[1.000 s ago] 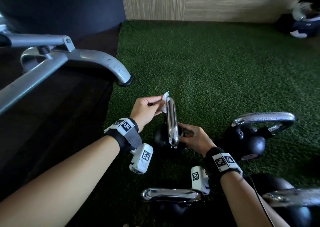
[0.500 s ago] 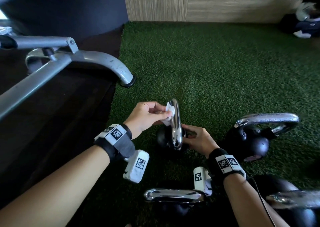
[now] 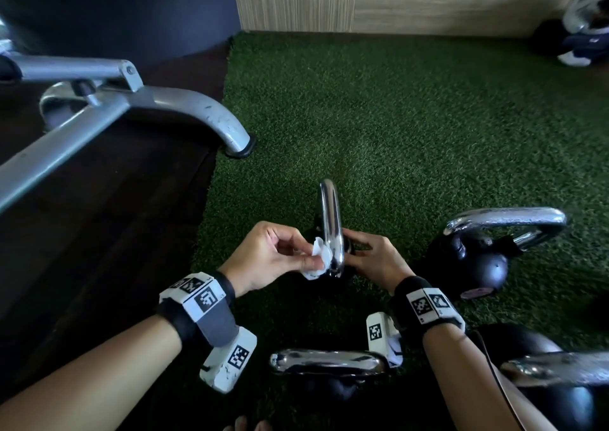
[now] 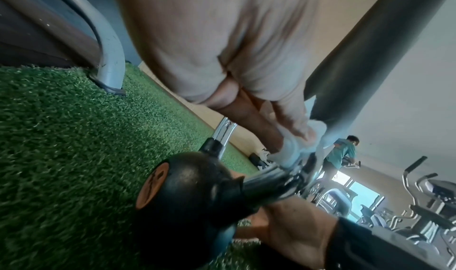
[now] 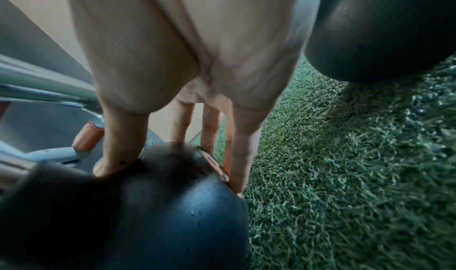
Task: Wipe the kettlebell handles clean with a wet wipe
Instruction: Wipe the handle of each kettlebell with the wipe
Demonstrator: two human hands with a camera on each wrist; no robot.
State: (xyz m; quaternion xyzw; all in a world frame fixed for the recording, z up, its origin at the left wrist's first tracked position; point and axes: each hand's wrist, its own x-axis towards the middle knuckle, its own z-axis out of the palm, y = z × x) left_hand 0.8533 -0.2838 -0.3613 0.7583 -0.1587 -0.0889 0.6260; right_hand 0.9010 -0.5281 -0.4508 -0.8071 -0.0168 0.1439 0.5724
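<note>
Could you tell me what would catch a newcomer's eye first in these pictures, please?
The chrome handle standing up mid-frame on the green turf, with the left hand pinching a white wipe against its near end. The right hand steadies the black kettlebell under it. Three more kettlebells sit nearer and to the right, and a grey machine leg lands at the turf's left edge.

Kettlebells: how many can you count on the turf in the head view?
4: one steadied mid-turf, one to its right, one nearest the camera, one at the bottom-right corner. Others may be out of frame.
</note>
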